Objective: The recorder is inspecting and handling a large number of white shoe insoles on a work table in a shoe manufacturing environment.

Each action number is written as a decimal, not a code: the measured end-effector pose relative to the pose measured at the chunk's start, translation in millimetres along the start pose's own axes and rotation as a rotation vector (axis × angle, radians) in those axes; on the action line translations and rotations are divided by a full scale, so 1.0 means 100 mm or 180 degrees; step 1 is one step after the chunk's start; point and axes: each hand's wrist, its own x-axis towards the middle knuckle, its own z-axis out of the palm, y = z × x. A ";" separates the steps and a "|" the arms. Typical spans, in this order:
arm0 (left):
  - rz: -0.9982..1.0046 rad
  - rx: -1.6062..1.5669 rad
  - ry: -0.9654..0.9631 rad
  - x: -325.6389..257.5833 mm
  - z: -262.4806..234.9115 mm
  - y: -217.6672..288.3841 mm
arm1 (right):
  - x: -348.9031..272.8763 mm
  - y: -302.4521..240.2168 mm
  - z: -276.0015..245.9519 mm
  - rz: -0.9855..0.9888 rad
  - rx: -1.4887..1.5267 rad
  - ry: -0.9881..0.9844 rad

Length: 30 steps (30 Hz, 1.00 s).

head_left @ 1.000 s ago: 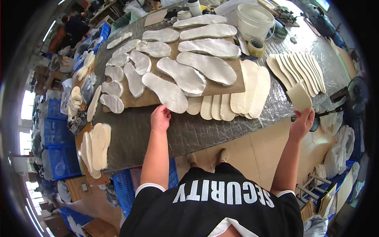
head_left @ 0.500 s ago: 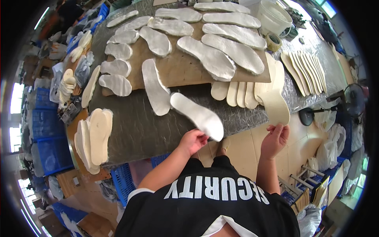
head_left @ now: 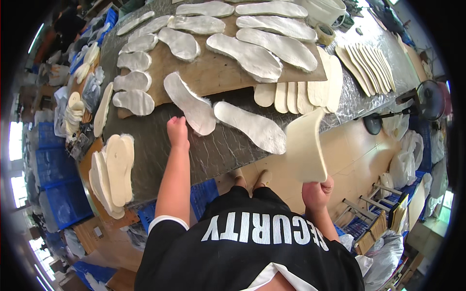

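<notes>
Shifts left hand from white insole to beside second insole at near edge of board, cannot tell its grip; grasps cream insole in right hand, front-right of board.

A tape roll sits beside a white bucket, a fan well apart.

A person wears a black short-sleeved shirt with bold white block lettering across its front, a white open collar at the neck and white trim edging the left sleeve, with black bottoms and light tan shoes; the forearms are bare.
</notes>
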 end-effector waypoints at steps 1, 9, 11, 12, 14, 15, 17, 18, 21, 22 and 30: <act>0.0015 0.0028 -0.0037 0.09 0.02 0.10 | 0.01 -0.13 0.02 0.0474 0.0093 -0.0196; -0.1153 -0.0807 -0.1006 -0.04 0.03 0.38 | 0.40 0.70 -0.15 0.1737 0.2160 -0.0994; -0.1149 -0.0766 -0.1241 -0.10 -0.09 0.42 | 0.44 0.95 -0.18 0.2302 0.2325 -0.0651; -0.1121 -0.0748 -0.1235 -0.11 -0.16 0.46 | 0.45 1.07 -0.23 0.2336 0.2323 -0.0644; -0.1295 -0.0700 -0.1294 -0.06 -0.26 0.56 | 0.44 1.18 -0.26 0.2337 0.2337 -0.0492; -0.1260 -0.0691 -0.1220 -0.08 -0.35 0.66 | 0.44 1.15 -0.22 0.2343 0.2373 -0.0519; -0.0899 -0.0934 -0.1380 0.21 -0.55 0.63 | 0.47 1.08 -0.16 0.2507 0.2164 -0.0434; -0.0557 -0.1190 -0.1573 0.37 -0.66 0.66 | 0.50 1.08 -0.14 0.2504 0.2183 -0.0457; -0.0963 -0.1686 -0.1288 0.53 -0.58 1.16 | 0.51 1.11 -0.21 0.2374 0.2158 -0.0413; -0.0981 -0.1809 -0.1266 0.50 -0.53 1.39 | 0.50 1.10 -0.22 0.2358 0.2153 -0.0393; -0.0572 -0.2366 -0.1065 0.51 0.18 1.85 | 0.51 1.02 -0.13 0.2363 0.2146 -0.0299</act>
